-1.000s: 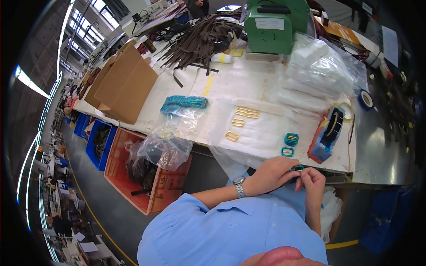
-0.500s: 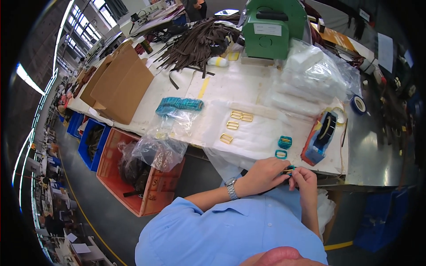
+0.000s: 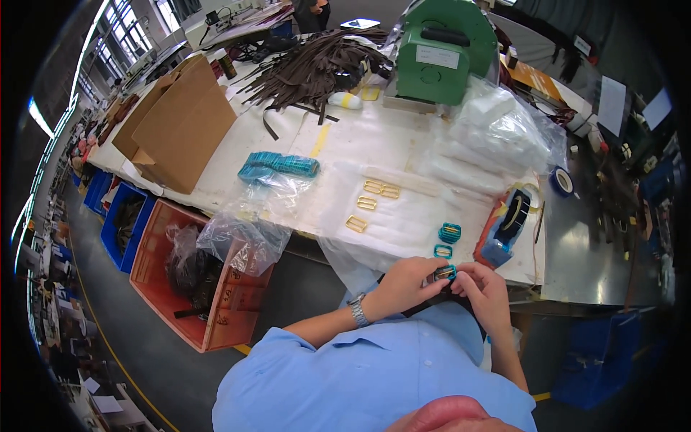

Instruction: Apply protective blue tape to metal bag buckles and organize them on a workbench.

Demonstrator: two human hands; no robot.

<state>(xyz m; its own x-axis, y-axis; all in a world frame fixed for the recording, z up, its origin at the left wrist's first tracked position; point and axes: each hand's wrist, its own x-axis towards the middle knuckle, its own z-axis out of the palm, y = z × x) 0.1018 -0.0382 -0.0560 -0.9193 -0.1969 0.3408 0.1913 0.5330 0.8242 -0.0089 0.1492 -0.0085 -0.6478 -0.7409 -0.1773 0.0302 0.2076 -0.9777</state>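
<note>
Close to the table's front edge, a small slide buckle (image 3: 446,272) with teal film and a gold-coloured bar is between my hands. My left hand (image 3: 404,285), with a metal watch on the wrist, grips its left side between thumb and fingers. The fingers of my right hand (image 3: 484,286) are pinched at its right side. Just beyond lie a teal-edged buckle (image 3: 443,251) and a small stack of teal-wrapped buckles (image 3: 450,232). Several bare gold buckles (image 3: 366,203) rest on the white sheet, left of them.
A row of teal-wrapped buckles (image 3: 278,167) lies by a clear plastic bag (image 3: 252,243). A tape dispenser (image 3: 504,229) stands right. Behind are a green machine (image 3: 435,65), dark strips (image 3: 317,72), plastic-wrapped packs (image 3: 482,122) and a cardboard box (image 3: 180,129). An orange crate (image 3: 237,309) stands left.
The buckle between my hands is turned and shows more of its teal film and gold bar. My right fingers have shifted at its side. The whole view has swung slightly.
</note>
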